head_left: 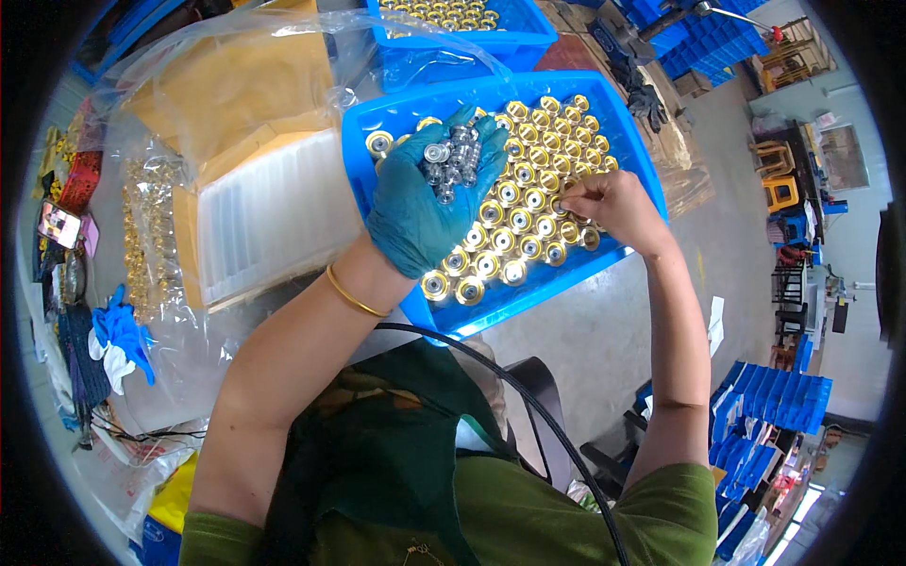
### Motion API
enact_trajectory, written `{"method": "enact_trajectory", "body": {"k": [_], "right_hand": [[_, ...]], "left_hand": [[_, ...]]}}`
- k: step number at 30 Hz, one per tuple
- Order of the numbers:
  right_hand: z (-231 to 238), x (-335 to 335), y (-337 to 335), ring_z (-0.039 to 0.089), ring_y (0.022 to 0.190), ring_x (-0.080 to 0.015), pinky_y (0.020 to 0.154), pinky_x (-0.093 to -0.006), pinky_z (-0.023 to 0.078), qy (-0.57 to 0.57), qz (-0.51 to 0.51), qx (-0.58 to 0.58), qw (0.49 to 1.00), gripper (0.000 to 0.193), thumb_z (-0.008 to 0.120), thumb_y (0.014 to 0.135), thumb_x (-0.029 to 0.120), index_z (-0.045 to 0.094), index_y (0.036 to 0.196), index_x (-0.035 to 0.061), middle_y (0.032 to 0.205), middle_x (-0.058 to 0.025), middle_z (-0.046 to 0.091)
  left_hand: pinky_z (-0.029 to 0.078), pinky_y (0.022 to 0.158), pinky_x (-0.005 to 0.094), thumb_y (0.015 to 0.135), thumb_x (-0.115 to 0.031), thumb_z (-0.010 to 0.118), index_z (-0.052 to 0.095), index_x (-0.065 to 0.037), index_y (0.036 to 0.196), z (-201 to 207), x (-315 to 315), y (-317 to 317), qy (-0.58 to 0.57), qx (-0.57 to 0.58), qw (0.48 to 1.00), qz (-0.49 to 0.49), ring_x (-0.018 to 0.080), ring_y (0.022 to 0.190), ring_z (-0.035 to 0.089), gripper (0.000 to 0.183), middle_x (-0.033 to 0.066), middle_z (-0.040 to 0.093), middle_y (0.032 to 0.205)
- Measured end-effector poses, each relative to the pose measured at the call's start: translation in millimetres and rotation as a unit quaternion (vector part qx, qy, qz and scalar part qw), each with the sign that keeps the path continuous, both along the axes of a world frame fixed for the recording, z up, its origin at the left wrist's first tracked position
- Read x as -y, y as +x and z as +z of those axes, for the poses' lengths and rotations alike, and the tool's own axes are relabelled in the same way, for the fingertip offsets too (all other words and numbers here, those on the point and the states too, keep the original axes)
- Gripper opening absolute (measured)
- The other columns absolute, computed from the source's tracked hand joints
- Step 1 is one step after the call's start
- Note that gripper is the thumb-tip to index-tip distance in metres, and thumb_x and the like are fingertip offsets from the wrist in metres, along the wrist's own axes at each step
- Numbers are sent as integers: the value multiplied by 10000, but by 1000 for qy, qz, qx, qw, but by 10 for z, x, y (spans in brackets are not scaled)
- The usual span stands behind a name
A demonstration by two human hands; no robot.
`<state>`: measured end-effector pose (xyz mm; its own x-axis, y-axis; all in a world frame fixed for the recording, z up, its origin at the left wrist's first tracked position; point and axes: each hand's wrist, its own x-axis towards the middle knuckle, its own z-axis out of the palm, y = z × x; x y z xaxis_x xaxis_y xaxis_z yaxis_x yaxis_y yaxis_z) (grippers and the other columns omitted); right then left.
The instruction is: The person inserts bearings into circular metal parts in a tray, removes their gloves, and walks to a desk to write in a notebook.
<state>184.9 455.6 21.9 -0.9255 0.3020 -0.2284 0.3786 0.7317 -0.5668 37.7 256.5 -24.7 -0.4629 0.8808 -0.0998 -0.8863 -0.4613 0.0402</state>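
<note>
Your open left hand (415,209) cups clear parts (455,162) over the tray (543,291); your right hand (618,208) pinches among the gold cups (519,220), hold unclear, probably seating parts: next, align one carefully.

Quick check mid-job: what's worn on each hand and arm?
The left hand wears a thin, wrinkled teal glove, with a gold bangle below it. The right hand is ungloved. Both arms have short olive-green sleeves.

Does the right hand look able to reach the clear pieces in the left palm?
Probably yes: the clear pieces lie uncovered in the upturned left hand, open from above, and only low gold-coloured parts seem to separate it from the right hand.
</note>
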Motion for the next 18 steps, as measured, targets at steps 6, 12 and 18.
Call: {"method": "enact_trajectory", "body": {"k": [6,12,18], "right_hand": [[143,437,-226,652,674,-253,618,-338,502,69,-12,-182,981,138,680,797,158,687,857,34,787,-136,667],[21,861,-492,628,669,-253,572,-343,509,229,154,-321,906,178,683,780,183,694,916,68,710,-75,606],[102,875,-485,625,660,-246,556,-343,502,271,206,-311,887,140,681,751,156,652,855,69,708,-76,595]], "left_hand": [[345,1081,408,931,-89,405,368,36,1349,2,-4,5,-10,21,1000,5,301,1245,450,437,209,451,1346],[491,909,298,839,53,509,488,35,1226,-33,113,-30,-270,-753,572,182,207,1023,604,388,154,593,1173],[491,914,311,859,36,502,485,34,1229,-18,58,47,-205,-634,721,189,200,1056,590,370,134,589,1183]]}}
